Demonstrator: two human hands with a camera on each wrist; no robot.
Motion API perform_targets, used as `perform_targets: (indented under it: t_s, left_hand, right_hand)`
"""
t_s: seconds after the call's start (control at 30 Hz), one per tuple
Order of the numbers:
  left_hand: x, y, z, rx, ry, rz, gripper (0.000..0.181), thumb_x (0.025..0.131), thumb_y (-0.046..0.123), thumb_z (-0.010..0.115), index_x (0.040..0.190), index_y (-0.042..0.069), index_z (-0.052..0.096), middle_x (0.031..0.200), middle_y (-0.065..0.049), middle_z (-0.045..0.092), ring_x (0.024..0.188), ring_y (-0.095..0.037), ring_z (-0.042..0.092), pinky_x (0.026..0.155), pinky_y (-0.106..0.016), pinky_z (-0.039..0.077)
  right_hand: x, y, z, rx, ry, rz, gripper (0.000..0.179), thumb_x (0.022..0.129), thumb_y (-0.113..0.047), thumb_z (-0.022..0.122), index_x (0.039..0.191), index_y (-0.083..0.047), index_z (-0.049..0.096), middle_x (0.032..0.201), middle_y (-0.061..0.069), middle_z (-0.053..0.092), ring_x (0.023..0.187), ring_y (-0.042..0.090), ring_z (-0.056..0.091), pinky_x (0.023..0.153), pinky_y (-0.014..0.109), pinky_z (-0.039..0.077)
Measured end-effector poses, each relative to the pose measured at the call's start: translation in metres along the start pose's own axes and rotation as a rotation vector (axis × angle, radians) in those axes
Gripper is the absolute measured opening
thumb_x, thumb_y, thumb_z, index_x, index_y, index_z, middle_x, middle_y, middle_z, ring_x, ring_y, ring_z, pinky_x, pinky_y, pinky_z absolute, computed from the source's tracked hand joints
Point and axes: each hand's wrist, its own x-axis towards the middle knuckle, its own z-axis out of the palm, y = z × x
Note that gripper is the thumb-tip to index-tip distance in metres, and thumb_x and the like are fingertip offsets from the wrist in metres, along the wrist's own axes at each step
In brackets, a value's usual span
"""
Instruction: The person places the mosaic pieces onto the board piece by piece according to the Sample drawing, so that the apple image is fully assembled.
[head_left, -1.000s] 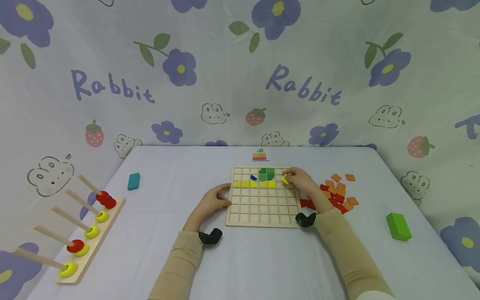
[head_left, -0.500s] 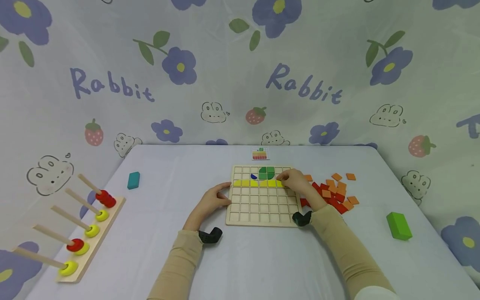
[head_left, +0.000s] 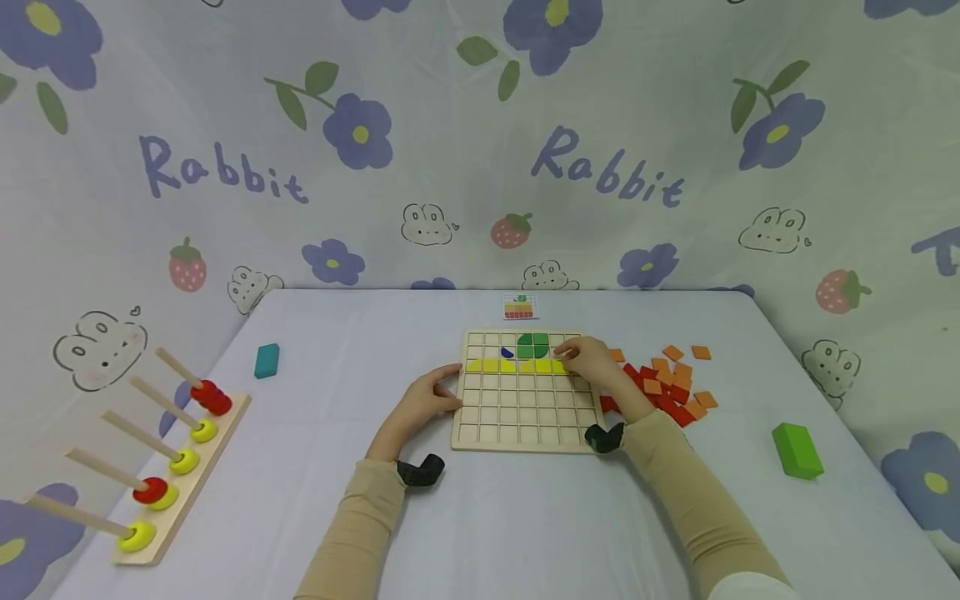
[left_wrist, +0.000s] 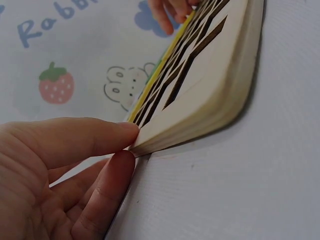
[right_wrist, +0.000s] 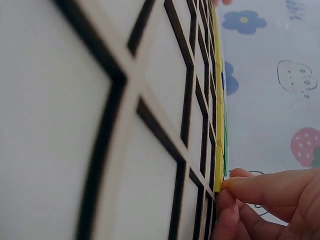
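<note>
A wooden grid board lies on the table. Across one of its upper rows run several yellow tiles, with green rounded pieces and a small blue piece above them. My left hand rests against the board's left edge, thumb and index finger spread along it; its fingertips touch the edge. At the right end of the row my right hand touches the last yellow tile, which sits in the grid. My right fingers partly hide that tile in the head view.
Orange and red tiles lie loose right of the board, partly behind the right forearm. A picture card is behind the board. A bead-peg stand and teal block are at left, a green block at right.
My right hand has moved left and down, setting the yellow tile it held at the row's right end. Its index finger has since lifted slightly. My left hand stays at the edge.
</note>
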Motion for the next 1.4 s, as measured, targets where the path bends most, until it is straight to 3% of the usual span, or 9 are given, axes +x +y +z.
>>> perform_targets:
  t_s: [0.27, 0.53, 0.73, 1.0, 1.1, 1.27, 1.33, 1.4]
  left_hand:
    - [0.001, -0.002, 0.001, 0.005, 0.004, 0.0, 0.065, 0.076, 0.009, 0.072, 0.136, 0.016, 0.048, 0.082, -0.008, 0.061, 0.071, -0.016, 0.054, 0.06, -0.027, 0.043]
    - [0.001, -0.001, 0.001, 0.017, 0.005, -0.003, 0.064, 0.077, 0.009, 0.071, 0.136, 0.016, 0.047, 0.082, -0.008, 0.061, 0.07, -0.016, 0.054, 0.061, -0.027, 0.043]
    - [0.002, -0.002, 0.001, 0.029, 0.005, -0.008, 0.065, 0.077, 0.01, 0.072, 0.136, 0.017, 0.047, 0.083, -0.008, 0.061, 0.072, -0.016, 0.054, 0.062, -0.027, 0.044]
    - [0.002, 0.0, 0.0, 0.034, 0.002, -0.008, 0.065, 0.077, 0.011, 0.072, 0.137, 0.017, 0.047, 0.084, -0.007, 0.061, 0.073, -0.016, 0.054, 0.064, -0.027, 0.043]
    - [0.002, 0.0, 0.0, 0.025, 0.0, -0.005, 0.065, 0.077, 0.01, 0.072, 0.137, 0.017, 0.047, 0.084, -0.008, 0.061, 0.073, -0.016, 0.054, 0.064, -0.027, 0.043]
    - [0.002, -0.001, 0.0, 0.024, 0.002, -0.001, 0.065, 0.077, 0.01, 0.071, 0.137, 0.015, 0.046, 0.083, -0.008, 0.061, 0.072, -0.017, 0.054, 0.062, -0.027, 0.043]
    - [0.001, -0.001, 0.0, 0.025, 0.002, 0.001, 0.065, 0.077, 0.01, 0.071, 0.137, 0.015, 0.046, 0.084, -0.008, 0.061, 0.072, -0.017, 0.054, 0.062, -0.027, 0.043]
    - [0.001, -0.001, 0.0, 0.025, 0.001, 0.001, 0.064, 0.077, 0.01, 0.071, 0.137, 0.015, 0.047, 0.084, -0.008, 0.061, 0.072, -0.017, 0.054, 0.062, -0.027, 0.043]
  right_hand:
    - [0.0, 0.002, -0.001, 0.038, -0.01, 0.024, 0.026, 0.088, -0.007, 0.058, 0.112, -0.001, 0.064, 0.107, 0.019, 0.06, 0.096, 0.029, 0.056, 0.074, 0.033, 0.048]
    - [-0.005, 0.003, -0.008, 0.11, -0.006, 0.025, 0.031, 0.086, -0.005, 0.059, 0.116, -0.003, 0.062, 0.102, 0.015, 0.059, 0.092, 0.026, 0.052, 0.071, 0.03, 0.044]
    - [-0.009, 0.014, -0.024, 0.158, 0.056, 0.031, 0.033, 0.088, -0.004, 0.057, 0.121, -0.003, 0.059, 0.109, 0.018, 0.059, 0.082, 0.027, 0.053, 0.06, 0.03, 0.045]
    - [-0.014, 0.041, -0.039, 0.167, 0.156, 0.108, 0.036, 0.087, -0.003, 0.056, 0.123, -0.004, 0.057, 0.117, 0.021, 0.057, 0.099, 0.032, 0.055, 0.071, 0.03, 0.045]
    - [-0.015, 0.05, -0.042, 0.125, 0.145, 0.141, 0.041, 0.084, -0.001, 0.057, 0.125, -0.003, 0.056, 0.126, 0.022, 0.051, 0.106, 0.035, 0.051, 0.077, 0.037, 0.044]
    - [-0.015, 0.059, -0.044, -0.108, 0.103, 0.126, 0.043, 0.083, -0.007, 0.057, 0.125, 0.003, 0.054, 0.128, 0.031, 0.043, 0.115, 0.045, 0.041, 0.093, 0.053, 0.036]
    - [-0.015, 0.061, -0.044, -0.178, 0.093, 0.119, 0.041, 0.086, -0.013, 0.057, 0.123, 0.004, 0.055, 0.123, 0.033, 0.044, 0.113, 0.046, 0.042, 0.093, 0.054, 0.035]
    - [-0.015, 0.063, -0.044, -0.182, 0.096, 0.129, 0.039, 0.086, -0.014, 0.058, 0.121, 0.004, 0.056, 0.117, 0.031, 0.047, 0.107, 0.044, 0.045, 0.089, 0.052, 0.038]
